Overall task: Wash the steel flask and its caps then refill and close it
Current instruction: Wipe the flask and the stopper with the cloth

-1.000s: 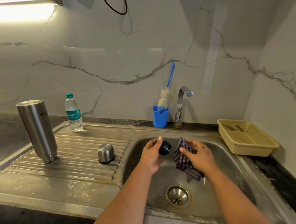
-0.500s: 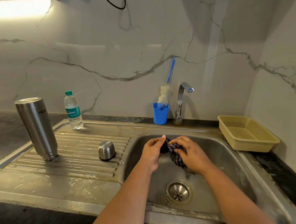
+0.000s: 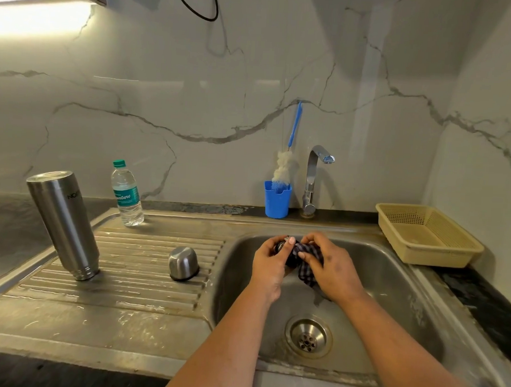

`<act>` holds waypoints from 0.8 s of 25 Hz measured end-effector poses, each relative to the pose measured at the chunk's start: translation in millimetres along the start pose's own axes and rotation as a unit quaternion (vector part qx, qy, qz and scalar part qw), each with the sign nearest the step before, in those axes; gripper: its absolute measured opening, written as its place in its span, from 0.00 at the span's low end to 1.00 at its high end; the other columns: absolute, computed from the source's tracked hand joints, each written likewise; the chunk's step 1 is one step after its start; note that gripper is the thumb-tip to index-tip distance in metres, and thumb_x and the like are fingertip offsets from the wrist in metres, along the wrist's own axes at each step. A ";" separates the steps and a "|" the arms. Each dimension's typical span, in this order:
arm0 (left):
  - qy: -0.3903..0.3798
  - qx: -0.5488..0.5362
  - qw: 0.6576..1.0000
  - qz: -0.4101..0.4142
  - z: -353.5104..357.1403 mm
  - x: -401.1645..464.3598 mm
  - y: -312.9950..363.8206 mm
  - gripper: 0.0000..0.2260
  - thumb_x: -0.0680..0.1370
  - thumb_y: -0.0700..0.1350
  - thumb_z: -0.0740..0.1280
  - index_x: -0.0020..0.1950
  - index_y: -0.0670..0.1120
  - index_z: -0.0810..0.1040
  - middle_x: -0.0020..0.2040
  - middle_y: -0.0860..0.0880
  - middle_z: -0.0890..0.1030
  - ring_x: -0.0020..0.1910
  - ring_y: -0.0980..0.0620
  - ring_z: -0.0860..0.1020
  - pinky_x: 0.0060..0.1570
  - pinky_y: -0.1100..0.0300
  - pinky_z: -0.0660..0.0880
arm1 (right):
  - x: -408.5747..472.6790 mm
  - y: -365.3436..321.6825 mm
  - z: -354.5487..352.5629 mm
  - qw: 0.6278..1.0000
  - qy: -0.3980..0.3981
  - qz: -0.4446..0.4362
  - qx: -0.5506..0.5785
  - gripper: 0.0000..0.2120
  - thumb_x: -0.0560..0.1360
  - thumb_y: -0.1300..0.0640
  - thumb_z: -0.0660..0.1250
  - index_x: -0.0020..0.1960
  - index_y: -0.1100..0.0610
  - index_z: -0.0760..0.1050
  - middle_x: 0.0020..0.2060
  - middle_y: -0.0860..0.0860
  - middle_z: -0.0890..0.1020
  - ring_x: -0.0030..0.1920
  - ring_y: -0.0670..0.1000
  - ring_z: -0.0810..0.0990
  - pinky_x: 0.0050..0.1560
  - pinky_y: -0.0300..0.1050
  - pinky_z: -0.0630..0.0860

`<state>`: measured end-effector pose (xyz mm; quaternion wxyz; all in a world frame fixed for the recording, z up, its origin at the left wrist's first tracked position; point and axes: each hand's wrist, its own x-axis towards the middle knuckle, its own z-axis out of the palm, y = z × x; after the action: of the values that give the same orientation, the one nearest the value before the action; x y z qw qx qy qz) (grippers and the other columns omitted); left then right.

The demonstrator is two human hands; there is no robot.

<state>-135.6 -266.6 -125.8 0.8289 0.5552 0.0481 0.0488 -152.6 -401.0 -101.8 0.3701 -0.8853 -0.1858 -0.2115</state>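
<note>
1. Hands: two, both over the sink basin point(image 3: 391, 289). Left hand point(image 3: 270, 263) grasps a small black inner cap point(image 3: 281, 247), fingers curled round it. Right hand point(image 3: 331, 269) clutches a checked cloth point(image 3: 306, 265) and presses it against the cap.
2. Flasks: one. Steel flask point(image 3: 63, 223) stands mouth-down on the ribbed drainboard point(image 3: 143, 279), well left of the hands. Looks tilted; may be lens distortion, cannot tell.
3. Caps: two. The black one is in the left hand. One steel outer cap point(image 3: 183, 263) sits dome-up on the drainboard, between flask and basin, touching neither.
4. Bottles: one plastic water bottle point(image 3: 127, 194), green lid on, upright at the back of the drainboard.
5. Holders: one blue cup point(image 3: 277, 199) beside the tap point(image 3: 312, 181), with one bottle brush point(image 3: 289, 153) standing in it, blue handle up.
6. Baskets: one beige plastic basket point(image 3: 429, 241) on the counter right of the sink.
7. Drains: one drain strainer point(image 3: 308, 336) in the basin floor, below the hands.
8. Hard to make out: most of the black cap is covered by fingers and cloth; only a dark edge shows. Cloth's lower end hangs behind the right hand. Flask lettering partly readable only. Both forearms cut off at the bottom edge. No water stream visible at the tap.
</note>
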 end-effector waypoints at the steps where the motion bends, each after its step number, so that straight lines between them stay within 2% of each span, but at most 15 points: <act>1: -0.007 -0.019 1.000 -0.002 -0.1 -0.4 -0.4 0.13 0.77 0.45 0.72 0.61 0.45 0.80 0.58 0.42 0.82 0.60 0.44 0.80 0.58 0.48 0.80 | -0.5 0.2 1.8 1.000 0.011 -0.006 0.012 0.08 0.76 0.55 0.68 0.53 0.46 0.72 0.46 0.40 0.79 0.48 0.40 0.78 0.50 0.38 0.76; 4: -0.033 -0.080 0.996 -0.016 -3.2 -1.3 7.7 0.17 0.77 0.43 0.72 0.65 0.47 0.78 0.61 0.43 0.80 0.61 0.45 0.79 0.59 0.51 0.79 | 1.6 -2.9 5.1 0.997 0.045 -0.013 0.066 0.07 0.75 0.56 0.70 0.49 0.46 0.75 0.47 0.42 0.79 0.48 0.38 0.77 0.50 0.33 0.73; 8: -0.041 -0.097 0.993 -0.054 -5.2 -0.2 9.7 0.23 0.74 0.45 0.74 0.67 0.41 0.74 0.63 0.39 0.80 0.60 0.43 0.80 0.55 0.52 0.80 | 6.6 5.3 -9.6 0.996 0.017 0.029 0.085 0.08 0.73 0.55 0.72 0.49 0.46 0.77 0.49 0.42 0.80 0.49 0.31 0.73 0.46 0.21 0.66; 10: -0.024 -0.088 0.993 -0.076 -5.2 1.0 5.6 0.24 0.74 0.45 0.74 0.66 0.42 0.70 0.63 0.38 0.78 0.60 0.43 0.80 0.53 0.53 0.80 | 4.8 6.9 -12.7 0.996 0.003 0.032 0.080 0.08 0.72 0.56 0.73 0.50 0.47 0.79 0.49 0.43 0.80 0.49 0.32 0.73 0.46 0.18 0.64; 13: 0.007 -0.053 0.997 -0.059 -4.4 2.9 0.2 0.18 0.74 0.46 0.75 0.59 0.42 0.73 0.61 0.38 0.79 0.59 0.41 0.80 0.54 0.51 0.81 | 0.8 0.3 -1.6 0.999 -0.023 0.009 0.043 0.09 0.72 0.56 0.73 0.51 0.49 0.80 0.48 0.44 0.79 0.48 0.37 0.75 0.49 0.23 0.67; 16: 0.025 -0.035 0.999 -0.027 -3.1 2.0 2.1 0.17 0.73 0.44 0.76 0.57 0.41 0.75 0.58 0.39 0.81 0.57 0.43 0.81 0.57 0.48 0.80 | 2.3 2.8 -1.2 0.996 -0.004 0.043 0.079 0.08 0.71 0.54 0.74 0.50 0.48 0.81 0.47 0.41 0.80 0.49 0.36 0.75 0.51 0.26 0.68; 18: 0.019 -0.048 0.998 -0.039 -1.8 0.9 7.3 0.14 0.75 0.45 0.74 0.54 0.41 0.75 0.57 0.39 0.81 0.57 0.43 0.81 0.52 0.50 0.81 | 5.5 9.5 -9.2 0.992 -0.015 0.073 0.104 0.09 0.70 0.54 0.75 0.50 0.48 0.81 0.47 0.39 0.80 0.49 0.34 0.75 0.48 0.23 0.66; 20: 0.008 -0.064 0.994 -0.086 -3.5 1.2 9.8 0.13 0.77 0.48 0.72 0.54 0.41 0.76 0.57 0.39 0.82 0.57 0.44 0.81 0.46 0.54 0.81 | 5.4 13.6 -15.5 0.991 -0.029 0.080 0.106 0.10 0.69 0.54 0.76 0.50 0.48 0.82 0.47 0.39 0.81 0.49 0.34 0.75 0.47 0.22 0.65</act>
<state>-135.2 -259.5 -118.1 0.8635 0.4943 0.0990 -0.0158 -145.1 -420.4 -96.9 0.4723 -0.8587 -0.1465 -0.1346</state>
